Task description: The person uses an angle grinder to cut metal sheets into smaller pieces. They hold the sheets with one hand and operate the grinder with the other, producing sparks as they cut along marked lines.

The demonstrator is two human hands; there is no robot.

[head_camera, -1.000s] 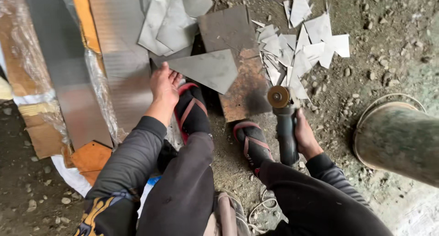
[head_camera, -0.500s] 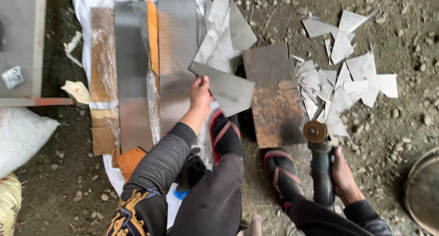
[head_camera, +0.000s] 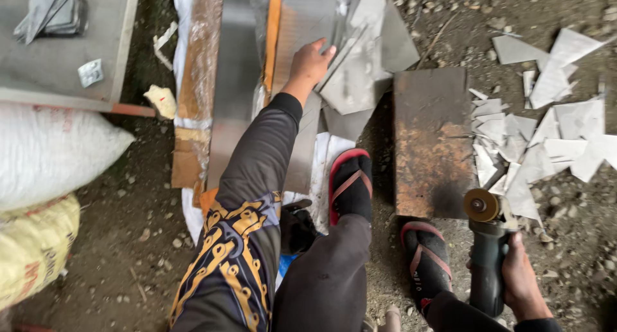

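My left hand reaches forward and rests its fingers on a grey sheet-metal offcut at the edge of a pile of such pieces; whether it grips the piece I cannot tell. My right hand is closed around the body of an angle grinder, whose disc points up near the corner of a rusty steel plate. Both my feet wear red-and-black sandals beside that plate.
Long metal strips and wood boards lie on white sheeting at the left. Several cut metal scraps litter the dirt at right. White and yellow sacks sit at far left, below a grey panel.
My left arm has stretched further forward onto the pile of offcuts. The view has shifted left, bringing the sacks and grey panel in. The grinder stays low at my right.
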